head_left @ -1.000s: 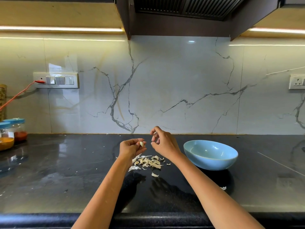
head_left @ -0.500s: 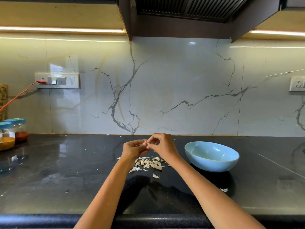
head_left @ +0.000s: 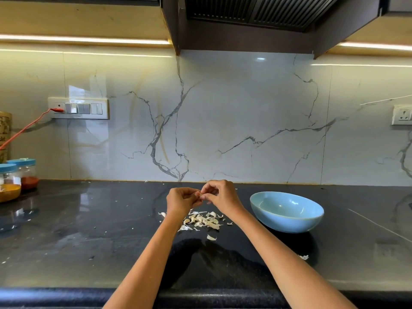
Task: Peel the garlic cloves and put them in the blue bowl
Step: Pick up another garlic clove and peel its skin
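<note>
My left hand (head_left: 181,200) and my right hand (head_left: 219,194) meet above the black counter, fingertips together. Between them they pinch a small garlic clove (head_left: 201,194), almost wholly hidden by the fingers. Below the hands lies a heap of pale garlic skins (head_left: 204,220). The blue bowl (head_left: 286,211) stands to the right of my right hand, a short gap from it; no cloves show in the part of its inside that I can see.
Two blue-lidded spice jars (head_left: 13,178) stand at the far left by the wall. A red cable (head_left: 26,128) runs from the switch panel (head_left: 79,108). Loose skin flakes (head_left: 303,256) lie scattered on the counter (head_left: 89,241). The counter's front edge is close below.
My right hand came back down and left from a raised position to meet my left hand at the clove. Both hands now pinch it together.
</note>
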